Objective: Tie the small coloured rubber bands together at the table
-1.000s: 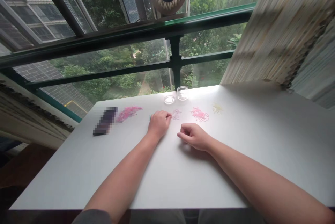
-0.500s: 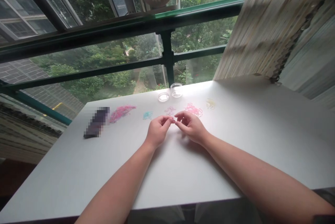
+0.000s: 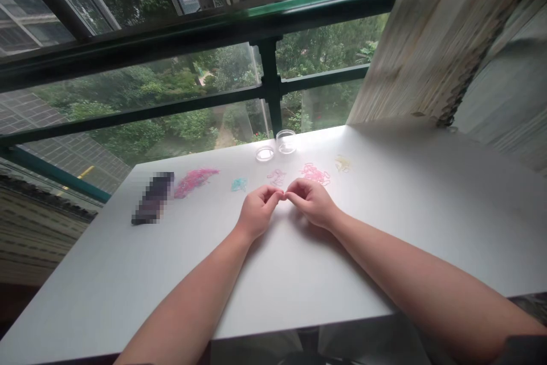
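Observation:
My left hand (image 3: 258, 209) and my right hand (image 3: 313, 201) meet fingertip to fingertip above the white table (image 3: 273, 279). Both are closed in a pinch; whatever sits between the fingertips is too small to make out. Just beyond them lies a small pile of pale pink-purple loops (image 3: 276, 176), which look like little rubber bands. Partly behind my right hand is a brighter pink pile (image 3: 314, 172). A turquoise pile (image 3: 239, 184) rests to the left of my left hand, and a pale yellow one (image 3: 342, 163) lies beyond my right hand.
A larger mixed pink pile (image 3: 194, 181) lies at the left, beside a dark pixelated object (image 3: 154, 199). Near the window edge stand a clear round container (image 3: 286, 142) and a flat clear round lid (image 3: 265, 154). A green railing (image 3: 269, 91) and a curtain (image 3: 384, 52) border the table.
My left hand has drawn back from the pale pink-purple pile, and my right hand has come to meet it, its fingers closing to a pinch. The view has shifted slightly.

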Tool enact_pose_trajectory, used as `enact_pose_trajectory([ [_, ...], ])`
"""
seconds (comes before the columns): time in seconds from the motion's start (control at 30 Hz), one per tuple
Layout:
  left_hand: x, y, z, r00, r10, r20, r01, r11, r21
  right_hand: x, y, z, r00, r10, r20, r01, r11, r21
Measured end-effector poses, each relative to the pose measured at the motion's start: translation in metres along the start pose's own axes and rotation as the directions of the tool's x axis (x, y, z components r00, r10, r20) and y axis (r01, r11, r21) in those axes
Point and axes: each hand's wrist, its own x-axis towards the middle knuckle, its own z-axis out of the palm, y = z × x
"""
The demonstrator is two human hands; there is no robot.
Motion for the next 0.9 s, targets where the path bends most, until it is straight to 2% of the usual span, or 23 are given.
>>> enact_pose_trajectory([
  [0.13, -0.0015, 0.0019, -0.0004, 0.999, 0.046, 0.029, -0.048, 0.995, 0.087, 0.0000, -0.0003, 0.0003, 1.000, -0.012, -0.011, 0.012, 1.000, 0.027],
  [0.37, -0.0034, 0.0054, -0.0001, 0.984, 0.110, 0.137, -0.135, 0.974, 0.184, -0.0001, -0.0045, 0.0027, 0.998, 0.067, 0.015, -0.069, 0.968, 0.241],
  [0.53, -0.0040, 0.0077, -0.0005, 0.983, 0.136, 0.125, -0.161, 0.962, 0.220, 0.0004, -0.0059, 0.0034, 0.987, 0.156, 0.040, -0.161, 0.949, 0.270],
  [0.73, -0.0039, 0.0098, -0.0030, 0.982, 0.164, 0.092, -0.183, 0.945, 0.271, 0.0020, -0.0001, 0.0005, 0.967, 0.215, 0.135, -0.247, 0.919, 0.308],
  [0.83, -0.0038, 0.0087, -0.0049, 0.984, 0.153, 0.092, -0.173, 0.946, 0.273, 0.0007, -0.0003, -0.0003, 0.974, 0.182, 0.138, -0.216, 0.930, 0.298],
  [0.9, -0.0040, 0.0077, -0.0053, 0.986, 0.140, 0.092, -0.159, 0.956, 0.246, -0.0015, -0.0015, 0.0006, 0.986, 0.116, 0.118, -0.145, 0.952, 0.269],
])
